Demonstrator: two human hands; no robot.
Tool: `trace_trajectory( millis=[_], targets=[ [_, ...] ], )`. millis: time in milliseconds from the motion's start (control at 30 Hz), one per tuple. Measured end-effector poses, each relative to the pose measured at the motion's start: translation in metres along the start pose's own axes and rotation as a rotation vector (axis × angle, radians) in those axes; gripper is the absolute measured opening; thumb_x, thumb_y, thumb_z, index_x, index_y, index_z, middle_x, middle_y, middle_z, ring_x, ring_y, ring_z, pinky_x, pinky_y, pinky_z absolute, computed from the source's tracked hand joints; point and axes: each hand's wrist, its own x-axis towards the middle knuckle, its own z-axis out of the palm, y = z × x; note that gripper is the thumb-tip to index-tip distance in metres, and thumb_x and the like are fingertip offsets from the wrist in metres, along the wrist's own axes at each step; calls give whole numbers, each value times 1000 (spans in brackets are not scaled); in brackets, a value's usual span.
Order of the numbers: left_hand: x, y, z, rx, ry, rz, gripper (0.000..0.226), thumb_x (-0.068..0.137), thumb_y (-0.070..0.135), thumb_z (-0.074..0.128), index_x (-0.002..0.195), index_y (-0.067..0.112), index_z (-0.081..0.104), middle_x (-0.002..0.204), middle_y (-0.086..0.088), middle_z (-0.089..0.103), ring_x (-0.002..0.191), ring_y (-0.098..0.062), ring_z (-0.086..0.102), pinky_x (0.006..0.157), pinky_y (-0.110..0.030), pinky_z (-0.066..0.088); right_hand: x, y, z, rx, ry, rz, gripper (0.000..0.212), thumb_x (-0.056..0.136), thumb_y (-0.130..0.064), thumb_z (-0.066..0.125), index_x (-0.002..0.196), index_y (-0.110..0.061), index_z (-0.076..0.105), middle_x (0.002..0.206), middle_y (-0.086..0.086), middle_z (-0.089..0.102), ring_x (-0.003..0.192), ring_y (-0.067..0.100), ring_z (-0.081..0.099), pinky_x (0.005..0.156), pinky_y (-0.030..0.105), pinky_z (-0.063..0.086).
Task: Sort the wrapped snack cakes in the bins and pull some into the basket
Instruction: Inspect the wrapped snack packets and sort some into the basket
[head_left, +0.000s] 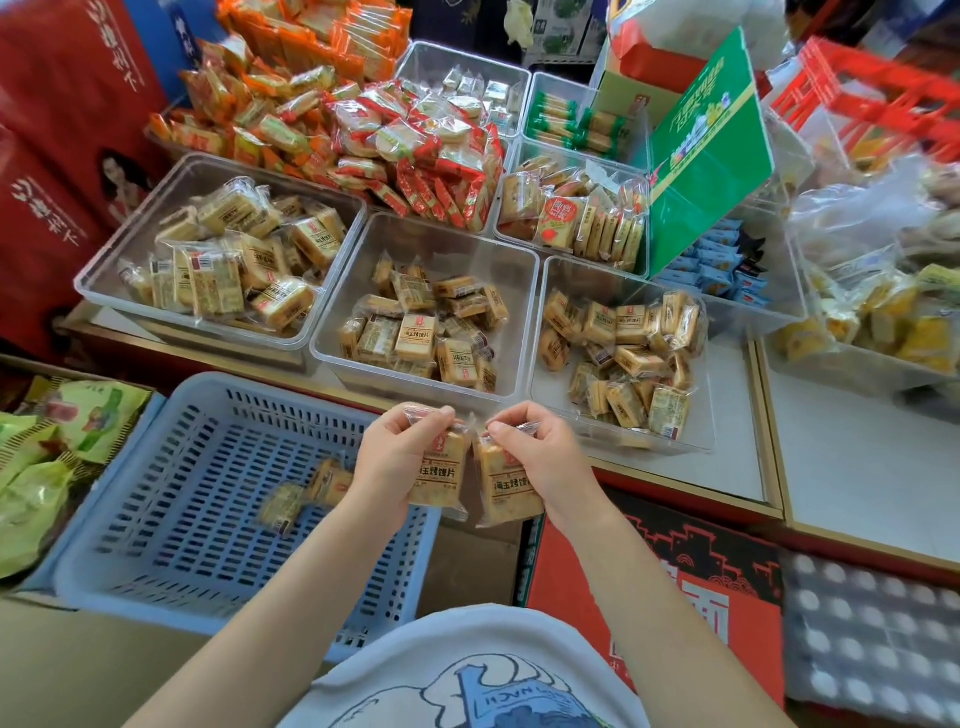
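snack cakes (470, 475) pinched in both hands (467, 457)

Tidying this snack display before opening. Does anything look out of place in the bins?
One orange-red packet stands among the pale wrapped cakes in the rear right bin; its colour matches the red pile beside it, so it seems misfiled.
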Motion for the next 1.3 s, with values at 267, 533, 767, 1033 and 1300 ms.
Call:
trace_trajectory(
  millis=[267,533,767,1033,1300],
  targets=[
    [-2,2,5,87,141,67,16,95,30,72,91,15,69,88,-8,72,85,-26,69,78,-48,60,4,-1,12,23,37,71,23,100,-38,61,91,-17,60,83,8,69,79,23,66,82,46,57],
    [-4,-10,11,156,-24,-63,23,100,45,61,107,23,66,107,-10,74,96,-27,72,85,-48,61,11,4,24,1,124,97,34,101,-48,56,99,-14,60,100,14,70,99,32,68,92,52,57],
    [0,-17,5,224,-208,38,79,53,55,89,121,33,56,116,-21,67,100,-30,73,87,-50,61,11,3,16,14,81,105,24,103,-39,54,100,-15,60,102,14,70,98,31,68,91,53,56],
    [2,-17,0,202,-173,112,61,70,32,90,121,35,55,106,-14,70,97,-30,73,80,-46,63,9,-4,1,-76,8,10,8,97,-17,62,91,-14,66,89,5,66,85,19,63,75,35,55],
    [-1,-9,-2,175,-257,83,35,82,24,83,111,29,65,97,-7,79,91,-26,76,73,-38,62,6,-4,9,118,120,15,15,100,-17,60,85,-17,64,84,4,65,84,24,61,84,49,56]
  ],
)
